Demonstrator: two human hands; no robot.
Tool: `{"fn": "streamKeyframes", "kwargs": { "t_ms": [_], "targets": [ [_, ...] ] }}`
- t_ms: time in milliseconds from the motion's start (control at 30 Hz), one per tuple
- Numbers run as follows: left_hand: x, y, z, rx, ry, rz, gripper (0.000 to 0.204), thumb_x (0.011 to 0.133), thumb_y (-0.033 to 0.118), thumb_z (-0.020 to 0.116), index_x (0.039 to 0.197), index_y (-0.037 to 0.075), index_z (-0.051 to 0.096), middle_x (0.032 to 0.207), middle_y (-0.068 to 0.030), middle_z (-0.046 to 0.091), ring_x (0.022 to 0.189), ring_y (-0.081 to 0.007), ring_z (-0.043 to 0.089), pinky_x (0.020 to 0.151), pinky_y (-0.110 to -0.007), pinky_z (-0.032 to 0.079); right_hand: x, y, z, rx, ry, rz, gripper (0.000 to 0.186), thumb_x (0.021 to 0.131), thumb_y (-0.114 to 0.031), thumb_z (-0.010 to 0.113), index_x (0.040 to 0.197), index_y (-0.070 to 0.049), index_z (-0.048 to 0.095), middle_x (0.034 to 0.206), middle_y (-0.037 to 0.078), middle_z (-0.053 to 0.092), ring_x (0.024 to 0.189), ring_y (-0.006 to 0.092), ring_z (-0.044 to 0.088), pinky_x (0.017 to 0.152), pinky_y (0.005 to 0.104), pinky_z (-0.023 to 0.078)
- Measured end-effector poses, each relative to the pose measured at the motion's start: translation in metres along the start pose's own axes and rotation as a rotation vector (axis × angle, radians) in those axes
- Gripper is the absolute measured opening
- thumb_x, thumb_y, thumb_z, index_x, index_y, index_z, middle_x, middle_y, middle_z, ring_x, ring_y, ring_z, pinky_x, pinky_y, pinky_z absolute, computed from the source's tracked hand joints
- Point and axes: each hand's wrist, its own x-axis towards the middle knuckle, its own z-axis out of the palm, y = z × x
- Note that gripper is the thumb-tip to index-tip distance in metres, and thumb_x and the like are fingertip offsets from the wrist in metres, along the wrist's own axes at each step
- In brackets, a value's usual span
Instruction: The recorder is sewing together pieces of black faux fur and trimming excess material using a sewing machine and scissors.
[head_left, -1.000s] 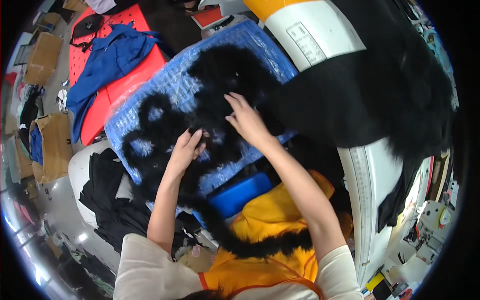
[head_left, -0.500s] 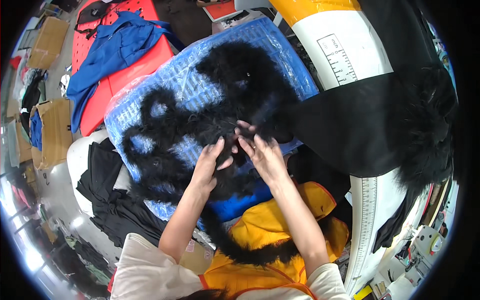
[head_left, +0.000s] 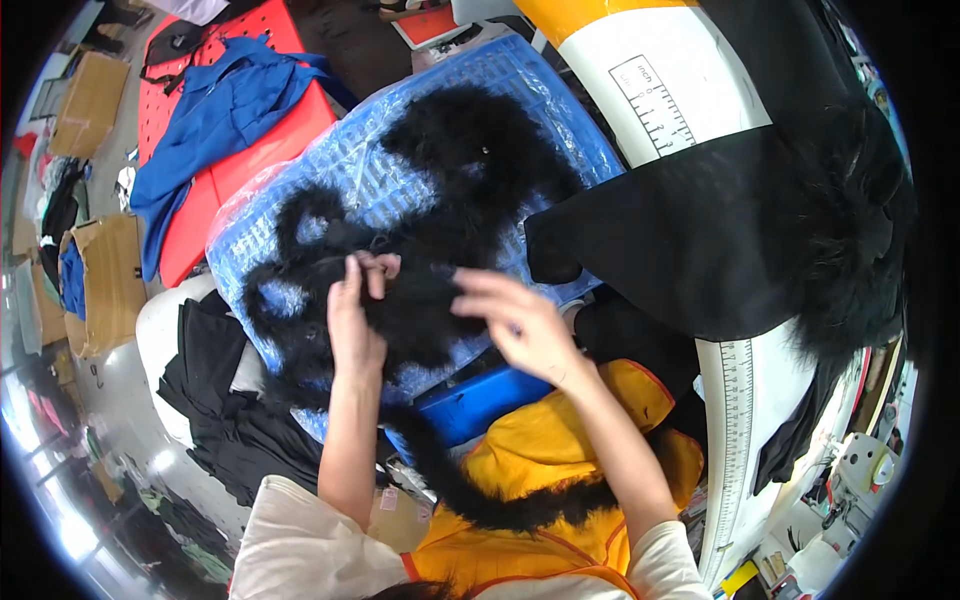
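Note:
Black fluffy feather trim point(head_left: 465, 140) lies in loops over the blue plastic-wrapped crate point(head_left: 370, 165). My left hand point(head_left: 357, 318) is closed on a part of this trim near the middle of the crate, thumb and fingers pinched together. To its right, my right hand point(head_left: 520, 325) is apart from the left, somewhat blurred, with fingers stretched over a dark piece of the trim. A strand of the trim point(head_left: 520, 508) hangs down across my yellow apron point(head_left: 530, 450). Black fabric with a fluffy edge point(head_left: 680, 235) lies to the right.
The black fabric partly covers a white table edge with a printed ruler point(head_left: 735, 430). A blue garment point(head_left: 225, 120) lies on a red perforated board point(head_left: 285, 35) at the far left. Black cloth point(head_left: 225, 420) drapes at the left, and open cardboard boxes point(head_left: 110, 285) stand on the floor.
My hands have separated: the left has moved left with the trim, and the right has drawn away to the right. The trim's middle has shifted left, off the black fabric's edge.

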Motion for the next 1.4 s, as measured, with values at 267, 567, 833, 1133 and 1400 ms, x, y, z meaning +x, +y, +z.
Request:
{"fn": "streamKeyframes", "kwargs": {
  "t_ms": [267,567,833,1133,1400],
  "targets": [
    [-0.009,-0.001,-0.03,0.148,-0.096,-0.297,0.027,0.093,0.032,0.045,0.089,0.007,0.051,0.053,0.0035,0.033,0.041,-0.0049,0.025,0.038,-0.019,0.019,0.066,0.085,-0.009,-0.804,0.038,0.12,0.033,0.077,0.001,0.058,0.11,-0.004,0.054,0.111,0.011,0.053,0.081,0.0255,0.06,0.071,0.0323,0.049],
    [-0.015,-0.011,-0.024,0.192,0.018,-0.268,0.028,0.093,0.032,0.046,0.096,0.005,0.053,0.068,-0.0012,0.05,0.05,-0.0057,0.039,0.04,-0.018,0.025,0.031,0.025,-0.027,0.085,0.529,0.368,0.025,0.077,0.005,0.053,0.101,0.001,0.057,0.086,0.007,0.06,0.072,0.0116,0.056,0.062,0.0229,0.045],
    [-0.024,0.008,-0.029,-0.217,-0.191,-0.285,0.035,0.093,0.037,0.042,0.113,0.008,0.048,0.127,-0.0126,0.046,0.098,-0.0158,0.057,0.052,-0.016,0.042,-0.032,-0.016,0.007,-0.493,-0.173,-0.053,0.024,0.072,-0.014,0.064,0.095,-0.01,0.062,0.075,0.006,0.059,0.069,0.0223,0.059,0.061,0.0321,0.049],
    [-0.058,0.033,-0.024,0.002,-0.744,-0.113,0.029,0.087,0.034,0.053,0.085,0.005,0.049,0.082,-0.0262,0.061,0.048,-0.0129,0.045,0.045,-0.021,0.035,-0.041,-0.051,0.003,0.107,-0.51,0.413,0.046,0.086,-0.032,0.057,0.114,0.003,0.051,0.098,0.011,0.058,0.074,0.0167,0.059,0.069,0.0276,0.047],
    [-0.076,0.021,-0.009,0.149,-0.932,-0.508,0.019,0.087,0.016,0.054,0.085,-0.003,0.055,0.081,-0.0141,0.059,0.077,-0.0232,0.061,0.07,-0.032,0.048,-0.011,-0.089,-0.018,0.959,0.041,0.56,0.024,0.086,-0.017,0.059,0.106,-0.004,0.061,0.077,-0.003,0.056,0.062,0.0018,0.048,0.052,0.015,0.035]
  ]
}}
